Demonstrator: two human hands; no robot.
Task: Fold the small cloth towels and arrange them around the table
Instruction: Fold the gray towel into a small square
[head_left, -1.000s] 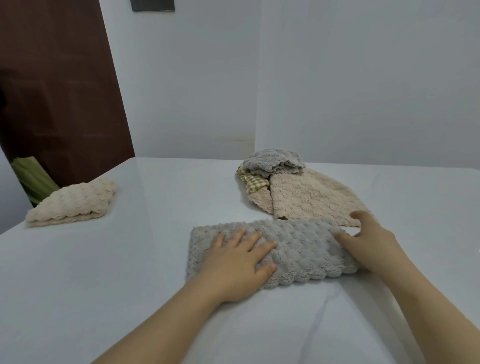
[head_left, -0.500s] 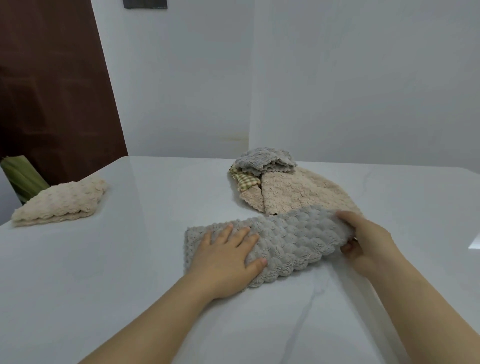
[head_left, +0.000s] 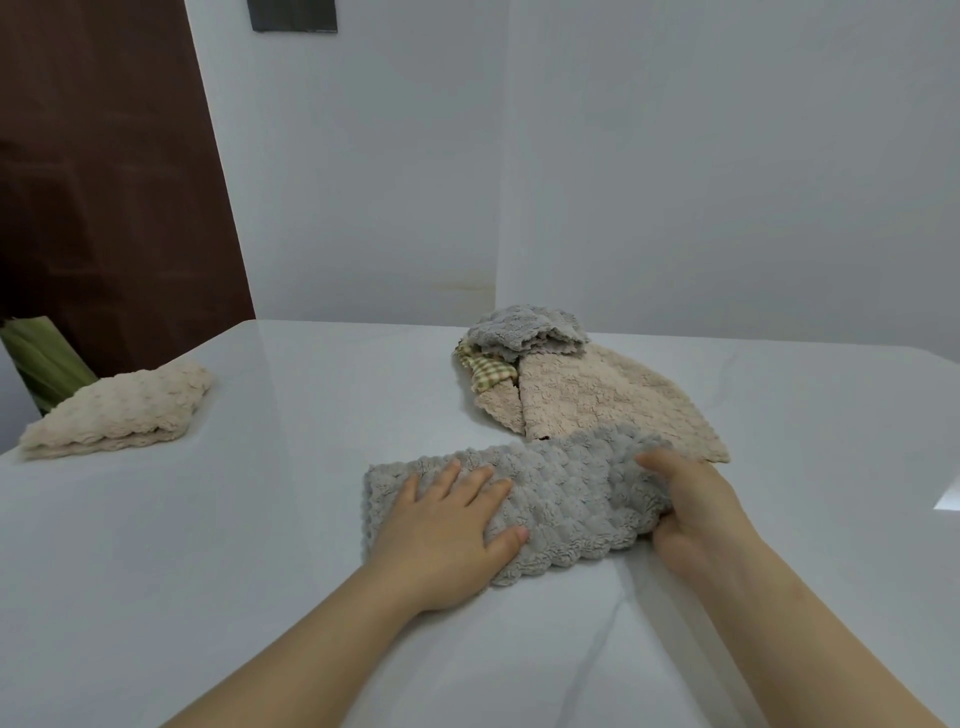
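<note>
a grey towel (head_left: 563, 501), folded into a long strip, lay on the white table (head_left: 208, 571) in front of the person. its long axis ran left to right, the right end angled a little away from the person and lifted off the surface. the left hand (head_left: 447, 525) lay flat on the strip's left half, fingers straight and spread. the right hand (head_left: 696, 512) gripped the raised right end, thumb on top, fingers tucked under.

just behind the grey towel, touching its far right edge, lay a loose beige towel (head_left: 587, 400), with a checked cloth (head_left: 488, 371) and a crumpled grey cloth (head_left: 524, 332) heaped further back on it. well to the left of the grey towel, near the table's left edge, sat a folded beige towel (head_left: 119, 410); a green object (head_left: 41, 358) showed beyond it, off the table. bare tabletop stretched left of the grey towel and between it and the person. the table's far edge met the wall behind the heap.
</note>
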